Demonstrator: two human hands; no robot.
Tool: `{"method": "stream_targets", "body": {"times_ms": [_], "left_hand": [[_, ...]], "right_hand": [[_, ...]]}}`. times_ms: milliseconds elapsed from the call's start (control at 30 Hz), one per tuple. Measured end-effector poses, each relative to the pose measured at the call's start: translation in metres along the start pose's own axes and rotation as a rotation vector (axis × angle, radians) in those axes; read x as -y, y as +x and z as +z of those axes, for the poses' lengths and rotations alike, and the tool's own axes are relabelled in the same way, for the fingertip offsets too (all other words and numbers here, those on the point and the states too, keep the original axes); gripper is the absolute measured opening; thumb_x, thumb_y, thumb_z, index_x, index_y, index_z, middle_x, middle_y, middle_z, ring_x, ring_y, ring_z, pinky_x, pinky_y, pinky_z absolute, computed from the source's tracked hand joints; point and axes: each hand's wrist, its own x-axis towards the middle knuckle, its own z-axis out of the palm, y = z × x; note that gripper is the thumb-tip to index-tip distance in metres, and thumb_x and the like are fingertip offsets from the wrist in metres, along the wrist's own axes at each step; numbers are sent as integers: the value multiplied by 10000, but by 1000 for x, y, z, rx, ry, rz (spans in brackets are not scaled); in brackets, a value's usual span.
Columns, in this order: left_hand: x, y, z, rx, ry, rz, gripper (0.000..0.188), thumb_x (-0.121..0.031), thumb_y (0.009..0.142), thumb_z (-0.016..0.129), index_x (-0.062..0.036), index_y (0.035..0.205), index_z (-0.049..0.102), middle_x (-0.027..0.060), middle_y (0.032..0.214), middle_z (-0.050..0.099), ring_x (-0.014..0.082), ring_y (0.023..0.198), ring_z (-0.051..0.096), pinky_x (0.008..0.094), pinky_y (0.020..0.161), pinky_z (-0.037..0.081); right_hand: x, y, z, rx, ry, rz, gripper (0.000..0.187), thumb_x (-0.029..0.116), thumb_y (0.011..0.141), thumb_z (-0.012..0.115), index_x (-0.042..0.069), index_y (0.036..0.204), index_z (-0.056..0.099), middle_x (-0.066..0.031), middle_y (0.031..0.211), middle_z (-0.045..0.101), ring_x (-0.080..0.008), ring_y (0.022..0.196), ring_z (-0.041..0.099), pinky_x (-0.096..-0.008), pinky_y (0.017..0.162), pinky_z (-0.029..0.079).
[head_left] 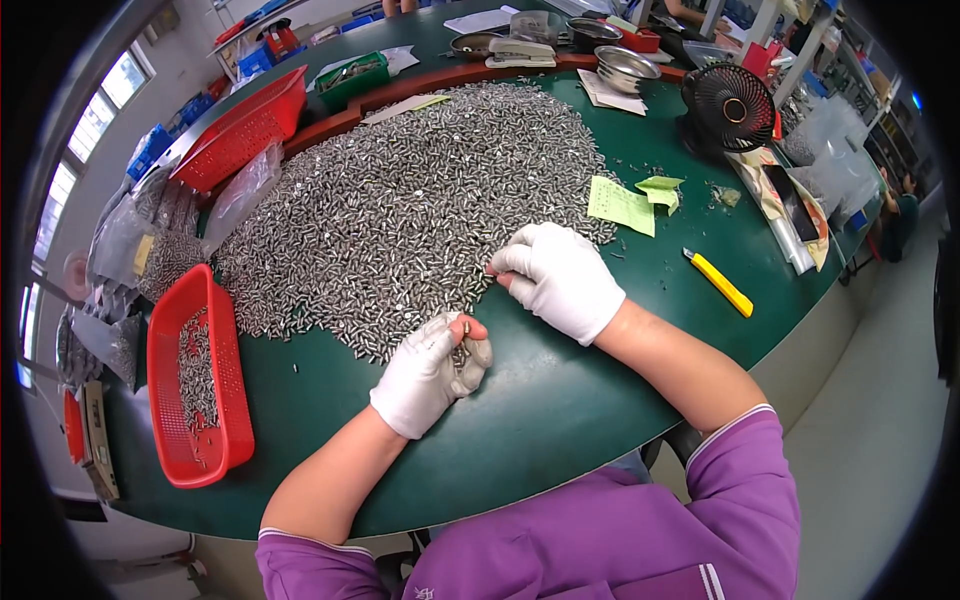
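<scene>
A wide heap of small silvery metal pins (pixel 400 200) covers the middle of the green table (pixel 560 420). My left hand (pixel 425 375), in a white glove with bare fingertips, is curled closed at the heap's near edge. Some of the metal pins show between its thumb and fingers. To the right, my right hand (pixel 562 282), gloved the same way, hovers over or touches the heap's near right edge. Its thumb and forefinger are pinched together, and whatever lies between them is too small to make out.
A red plastic basket (pixel 240 430) with some pins stands at left; another red basket (pixel 240 125) is behind it. Rightward lie a yellow utility knife (pixel 722 285), green paper slips (pixel 622 206) and a black fan (pixel 728 108). Metal bowls (pixel 626 68) and a green bin (pixel 352 80) stand farther back.
</scene>
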Motion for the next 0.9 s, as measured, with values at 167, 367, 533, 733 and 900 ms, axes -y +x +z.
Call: {"method": "stream_targets", "body": {"times_ms": [167,367,533,733,900], "left_hand": [[1,-1,-3,-9,-8,-1,220,-293,948,528,-78,978,562,39,837,579,116,697,514,226,569,406],[5,4,-4,76,-27,99,211,-223,923,555,-69,1064,526,66,925,601,120,668,499,238,583,395],[5,3,-3,61,-40,86,208,-192,914,571,-71,1074,520,69,959,608,115,663,494,235,587,388],[6,5,-5,26,-68,54,172,-204,933,564,-74,1044,541,49,900,614,100,630,482,222,571,382],[4,6,-5,62,1,24,195,-258,943,564,-85,1033,554,30,870,612,82,618,476,212,554,381]], "right_hand": [[-1,0,4,-1,-16,3,98,190,778,658,144,861,684,-47,829,610,-261,814,594,-387,722,491],[-5,0,7,102,-32,20,113,220,784,648,163,872,690,-46,822,600,-256,829,593,-395,734,486],[1,1,8,96,-36,-17,92,184,757,670,123,824,681,-64,807,607,-277,793,595,-400,686,491],[4,-2,5,151,-68,-4,127,221,769,662,111,833,662,-71,803,584,-277,803,581,-406,699,485],[17,-2,-6,88,182,-208,175,266,756,675,118,847,649,-55,851,603,-275,821,583,-390,727,484]]}}
